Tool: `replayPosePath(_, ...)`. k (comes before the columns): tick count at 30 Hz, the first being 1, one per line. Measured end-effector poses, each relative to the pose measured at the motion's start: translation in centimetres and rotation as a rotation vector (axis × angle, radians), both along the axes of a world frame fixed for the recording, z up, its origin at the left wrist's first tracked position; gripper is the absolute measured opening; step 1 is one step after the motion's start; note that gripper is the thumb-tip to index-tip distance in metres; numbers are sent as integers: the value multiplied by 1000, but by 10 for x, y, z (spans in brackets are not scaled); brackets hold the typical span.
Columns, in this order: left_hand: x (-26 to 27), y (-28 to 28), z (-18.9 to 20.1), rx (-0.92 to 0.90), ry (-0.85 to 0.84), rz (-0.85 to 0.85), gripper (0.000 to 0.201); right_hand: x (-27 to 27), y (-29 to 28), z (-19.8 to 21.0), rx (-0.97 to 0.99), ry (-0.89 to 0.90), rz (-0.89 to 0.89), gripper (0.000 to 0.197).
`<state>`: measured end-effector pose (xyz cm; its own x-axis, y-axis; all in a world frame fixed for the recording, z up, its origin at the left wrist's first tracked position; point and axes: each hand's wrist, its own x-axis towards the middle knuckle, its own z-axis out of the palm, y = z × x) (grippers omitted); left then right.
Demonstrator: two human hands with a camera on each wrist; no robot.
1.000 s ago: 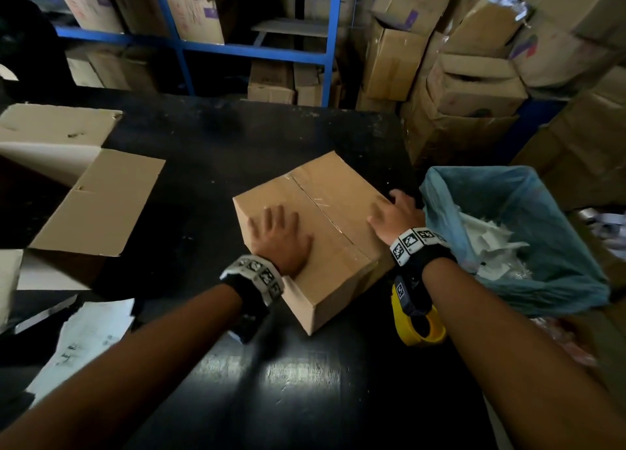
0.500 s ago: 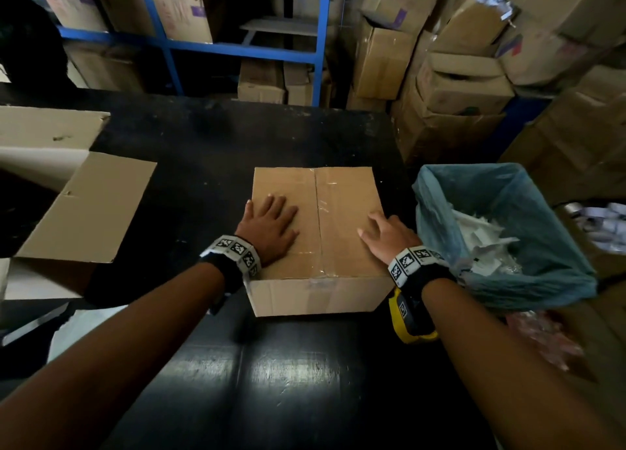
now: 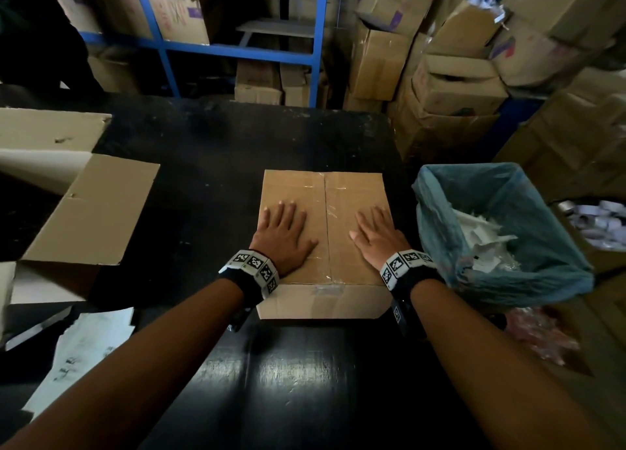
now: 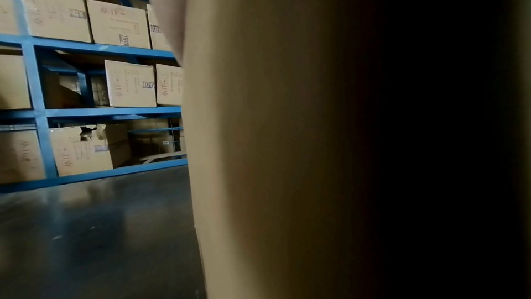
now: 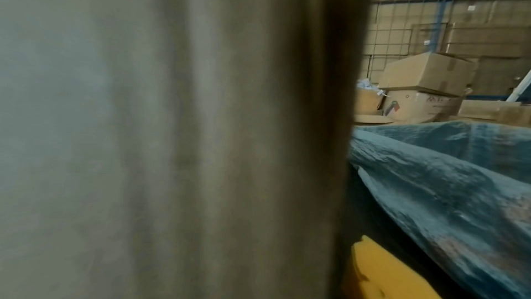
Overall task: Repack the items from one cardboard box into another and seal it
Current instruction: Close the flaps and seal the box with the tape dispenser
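Observation:
A closed brown cardboard box (image 3: 342, 192), its centre seam covered with clear tape, sits square to me on the black table (image 3: 305, 382). My left hand (image 3: 283, 234) lies flat on the left half of its lid, fingers straight. On the right half my right hand (image 3: 376, 234) rests flat in the same way. An open cardboard box (image 3: 91, 209) with raised flaps stands at the left. Both wrist views are mostly filled by the taped box's side wall (image 4: 273, 145) (image 5: 172, 145); neither hand shows in them.
A bin lined with a blue bag (image 3: 501, 280) holding white paper scraps stands just right of the box. A yellow tape dispenser (image 5: 385, 274) lies by the right wrist. Printed papers (image 3: 84, 351) lie at the front left. Blue shelving (image 3: 318, 43) and stacked cartons surround the table.
The taped box has turned from a diagonal position to square with me. Both hands have stayed flat on its lid throughout.

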<state>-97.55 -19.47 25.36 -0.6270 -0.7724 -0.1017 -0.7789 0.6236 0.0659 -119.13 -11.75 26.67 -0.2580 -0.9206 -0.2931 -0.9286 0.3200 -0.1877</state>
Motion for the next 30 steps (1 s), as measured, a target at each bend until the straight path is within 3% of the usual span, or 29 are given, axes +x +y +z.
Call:
replayPosePath(16, 2, 3, -4, -13, 56, 5, 72, 12, 14, -2, -39, 76, -61, 61)
replayPosePath(20, 14, 22, 5, 28, 112, -3, 61, 26, 19, 12, -280, 118, -45, 42)
replayPosePath(22, 33, 45, 4, 47, 270, -31, 53, 38, 22, 18, -403, 51, -34, 34)
replayPosePath(25, 79, 107, -6, -36, 621, -54, 45, 65, 29, 26, -473, -192, -31, 31)
replayPosePath(27, 119, 159, -25, -57, 702, -22, 38, 87, 33, 27, -483, -321, 4, 28)
replayPosePath(30, 178, 240, -60, 186, 732, 206, 38, 124, 38, 22, -508, -471, 46, 23)
